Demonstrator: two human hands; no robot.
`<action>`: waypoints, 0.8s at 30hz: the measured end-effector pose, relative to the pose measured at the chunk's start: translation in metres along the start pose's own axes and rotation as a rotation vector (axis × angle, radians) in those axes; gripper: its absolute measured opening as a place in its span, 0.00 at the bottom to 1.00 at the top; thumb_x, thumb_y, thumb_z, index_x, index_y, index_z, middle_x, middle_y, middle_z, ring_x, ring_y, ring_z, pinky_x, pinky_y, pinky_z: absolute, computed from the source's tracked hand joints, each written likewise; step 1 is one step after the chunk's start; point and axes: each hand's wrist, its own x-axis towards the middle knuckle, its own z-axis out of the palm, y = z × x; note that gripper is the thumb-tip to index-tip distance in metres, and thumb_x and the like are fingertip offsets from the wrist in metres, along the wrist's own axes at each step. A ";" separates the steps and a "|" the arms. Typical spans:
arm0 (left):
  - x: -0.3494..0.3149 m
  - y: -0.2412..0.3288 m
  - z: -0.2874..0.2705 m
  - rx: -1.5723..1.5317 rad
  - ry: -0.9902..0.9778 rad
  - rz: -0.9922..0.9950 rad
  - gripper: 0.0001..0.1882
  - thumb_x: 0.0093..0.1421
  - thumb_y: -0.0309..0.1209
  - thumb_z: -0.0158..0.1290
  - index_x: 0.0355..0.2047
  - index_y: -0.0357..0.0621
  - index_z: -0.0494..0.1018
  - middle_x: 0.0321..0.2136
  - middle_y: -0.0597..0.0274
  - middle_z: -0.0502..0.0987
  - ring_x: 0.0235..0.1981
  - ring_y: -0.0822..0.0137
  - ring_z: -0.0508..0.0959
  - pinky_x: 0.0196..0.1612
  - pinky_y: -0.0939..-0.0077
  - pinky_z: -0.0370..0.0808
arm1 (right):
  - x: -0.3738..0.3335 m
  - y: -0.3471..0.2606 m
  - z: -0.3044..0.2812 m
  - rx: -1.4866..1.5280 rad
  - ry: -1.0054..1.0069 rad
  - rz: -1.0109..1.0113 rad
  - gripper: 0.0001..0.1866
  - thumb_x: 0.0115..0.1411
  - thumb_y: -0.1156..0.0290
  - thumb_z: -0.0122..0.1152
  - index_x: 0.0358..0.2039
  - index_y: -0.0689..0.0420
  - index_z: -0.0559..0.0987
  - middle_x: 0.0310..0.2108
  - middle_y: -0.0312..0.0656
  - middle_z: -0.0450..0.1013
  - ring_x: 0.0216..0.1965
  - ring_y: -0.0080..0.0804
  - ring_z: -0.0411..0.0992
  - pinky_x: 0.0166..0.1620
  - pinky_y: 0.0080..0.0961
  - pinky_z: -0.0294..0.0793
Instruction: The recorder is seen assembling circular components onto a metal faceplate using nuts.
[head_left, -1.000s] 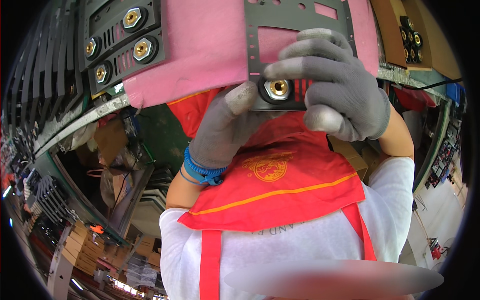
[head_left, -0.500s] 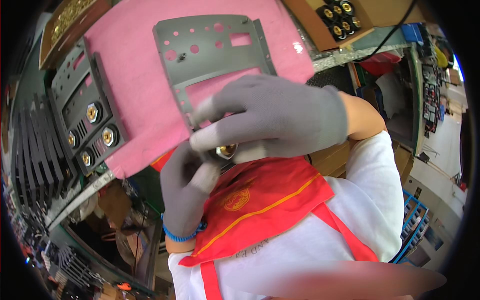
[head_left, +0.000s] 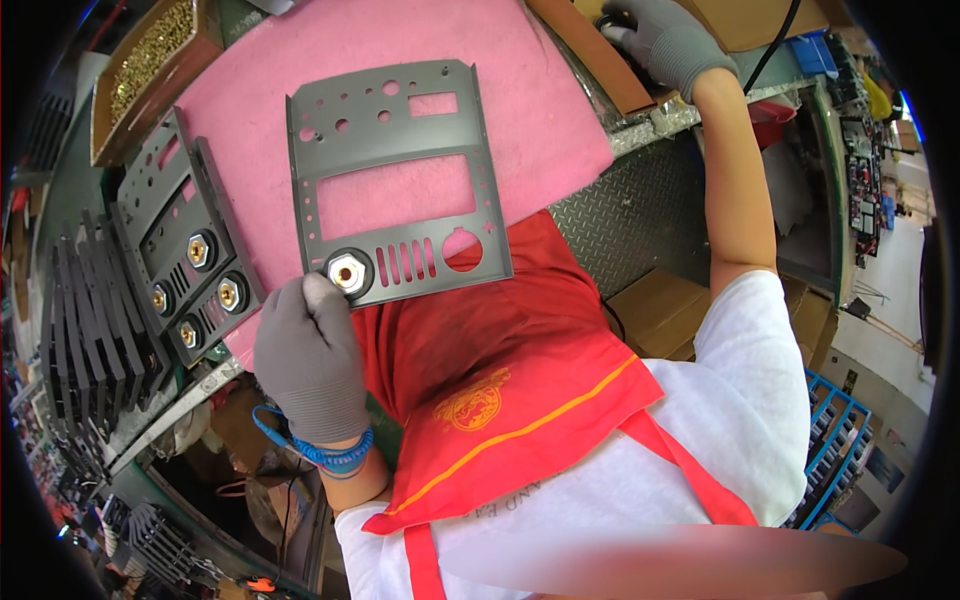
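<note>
A dark grey sheet-metal panel (head_left: 400, 142) with round holes, slots and a large rectangular cutout lies on the pink mat, its near edge overhanging toward my lap. In its near left corner sits a black socket with a hex nut and brass centre (head_left: 347, 273). Gripping that corner, my left hand (head_left: 312, 355) has its thumb on top beside the socket; its other fingers are mostly hidden. My right hand (head_left: 668, 48) is stretched to the cardboard box (head_left: 595, 55) at the far right, fingers curled down inside. What they hold is hidden.
On the left stands a second grey panel (head_left: 150, 200) with several brass-centred sockets, beside a row of dark metal plates (head_left: 95, 320). A box of small brass parts (head_left: 150, 65) is at the far left. The pink mat (head_left: 550, 120) covers the worktop; a black cable (head_left: 775, 55) hangs at right.
My right hand has left the socket and panel and gone up to the far right box. The panel has shifted toward me and left, showing its near edge. My left hand has moved left.
</note>
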 end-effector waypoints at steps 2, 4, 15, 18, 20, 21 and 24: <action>-0.002 0.004 -0.002 0.092 0.059 0.016 0.17 0.67 0.37 0.45 0.27 0.36 0.73 0.23 0.50 0.72 0.24 0.49 0.72 0.29 0.60 0.68 | 0.001 0.000 0.000 0.079 0.002 -0.083 0.17 0.59 0.62 0.57 0.41 0.61 0.78 0.39 0.56 0.77 0.43 0.53 0.75 0.48 0.40 0.73; -0.004 0.007 -0.008 0.216 0.049 -0.099 0.18 0.66 0.41 0.49 0.31 0.38 0.75 0.26 0.52 0.74 0.26 0.51 0.74 0.29 0.60 0.70 | -0.002 -0.003 0.004 0.151 0.017 -0.056 0.17 0.58 0.65 0.57 0.44 0.62 0.75 0.41 0.57 0.76 0.43 0.54 0.75 0.47 0.39 0.74; -0.009 0.026 0.014 -0.456 0.316 0.511 0.17 0.53 0.27 0.66 0.43 0.40 0.76 0.42 0.51 0.74 0.38 0.58 0.79 0.39 0.71 0.78 | -0.083 -0.106 0.033 1.878 -0.594 -0.397 0.26 0.67 0.63 0.51 0.62 0.61 0.66 0.47 0.38 0.72 0.41 0.21 0.71 0.45 0.20 0.72; -0.005 0.021 0.029 -0.470 0.416 0.497 0.19 0.52 0.29 0.67 0.43 0.39 0.76 0.43 0.51 0.73 0.38 0.59 0.79 0.37 0.70 0.79 | -0.091 -0.122 0.023 1.916 -0.869 -0.426 0.26 0.68 0.65 0.50 0.64 0.60 0.64 0.50 0.39 0.72 0.48 0.22 0.71 0.50 0.21 0.73; -0.005 0.018 0.034 -0.570 0.520 0.481 0.19 0.52 0.29 0.67 0.43 0.38 0.76 0.43 0.50 0.73 0.38 0.59 0.79 0.39 0.72 0.79 | -0.099 -0.134 0.030 1.878 -0.783 -0.452 0.26 0.68 0.65 0.50 0.64 0.60 0.64 0.51 0.39 0.72 0.49 0.23 0.71 0.51 0.21 0.73; -0.008 0.018 0.035 -0.561 0.527 0.476 0.19 0.52 0.29 0.67 0.43 0.38 0.76 0.43 0.50 0.73 0.38 0.59 0.79 0.39 0.72 0.79 | -0.101 -0.138 0.032 1.837 -0.674 -0.464 0.25 0.68 0.66 0.50 0.64 0.60 0.65 0.51 0.39 0.72 0.50 0.24 0.71 0.51 0.22 0.73; -0.014 0.021 0.035 -0.929 0.368 0.248 0.18 0.54 0.24 0.64 0.45 0.35 0.74 0.47 0.49 0.75 0.42 0.62 0.80 0.45 0.74 0.79 | -0.108 -0.143 0.030 1.820 -0.598 -0.377 0.24 0.63 0.72 0.57 0.59 0.62 0.70 0.49 0.40 0.73 0.48 0.24 0.71 0.50 0.22 0.74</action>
